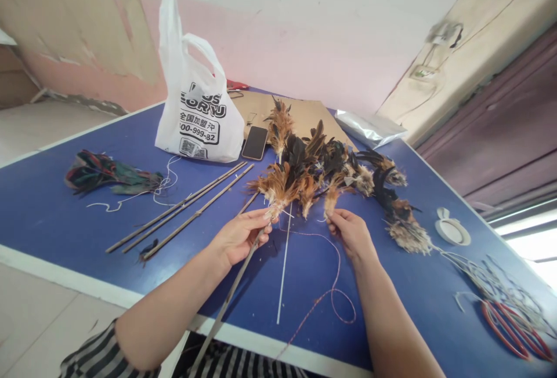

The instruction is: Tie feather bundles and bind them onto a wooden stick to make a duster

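My left hand (238,235) is closed around a thin bamboo stick (226,302) that runs down toward my lap, its top end tucked into a bunch of brown and black feathers (278,188). My right hand (350,233) pinches the base of a feather strip (332,197) at the near edge of a long string of dark and orange feathers (348,163) lying across the blue table (52,210). A thin reddish cord (335,273) loops on the table between my forearms.
Three bamboo sticks (183,210) lie left of my hands. A white plastic bag (195,111) and a phone (255,142) stand behind them. A dark feather bundle (108,174) lies far left. A white round lid (452,231), cords and red rings (513,323) sit at right.
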{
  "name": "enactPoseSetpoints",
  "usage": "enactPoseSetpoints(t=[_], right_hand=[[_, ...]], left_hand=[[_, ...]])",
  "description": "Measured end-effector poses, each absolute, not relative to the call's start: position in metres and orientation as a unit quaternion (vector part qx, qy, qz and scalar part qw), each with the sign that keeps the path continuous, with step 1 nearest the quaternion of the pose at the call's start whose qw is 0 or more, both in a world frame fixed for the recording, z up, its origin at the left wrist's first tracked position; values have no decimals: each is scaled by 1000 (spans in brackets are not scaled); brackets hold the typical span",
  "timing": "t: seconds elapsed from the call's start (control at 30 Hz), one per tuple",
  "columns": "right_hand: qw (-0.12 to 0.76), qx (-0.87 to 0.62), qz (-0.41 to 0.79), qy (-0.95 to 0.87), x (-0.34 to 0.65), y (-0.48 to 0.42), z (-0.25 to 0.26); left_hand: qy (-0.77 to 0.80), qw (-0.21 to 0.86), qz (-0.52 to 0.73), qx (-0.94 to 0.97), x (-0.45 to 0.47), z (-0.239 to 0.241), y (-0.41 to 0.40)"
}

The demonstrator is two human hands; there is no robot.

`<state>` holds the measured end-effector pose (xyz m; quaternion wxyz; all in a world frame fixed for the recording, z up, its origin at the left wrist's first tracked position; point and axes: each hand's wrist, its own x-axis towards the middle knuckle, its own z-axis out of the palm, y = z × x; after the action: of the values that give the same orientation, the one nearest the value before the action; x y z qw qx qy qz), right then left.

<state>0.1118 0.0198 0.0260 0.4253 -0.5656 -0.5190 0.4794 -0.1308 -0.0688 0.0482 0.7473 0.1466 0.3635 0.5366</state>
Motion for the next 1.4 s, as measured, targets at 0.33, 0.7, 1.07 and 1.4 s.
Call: enactPoseSetpoints(t=[0.33,0.7,1.07,1.4], right_hand=[[523,-429,597,-432,29,-53,53],[543,-396,616,-411,0,-60,46],[609,-392,530,-441,0,-75,56],[704,-337,536,-321,28,-72,72]], left_hand=[[417,666,576,223,-113,54,-74],[414,612,625,252,-106,53,-83],[338,655,622,265,-113,52,-87],[162,772,601,130,-121,52,-78]])
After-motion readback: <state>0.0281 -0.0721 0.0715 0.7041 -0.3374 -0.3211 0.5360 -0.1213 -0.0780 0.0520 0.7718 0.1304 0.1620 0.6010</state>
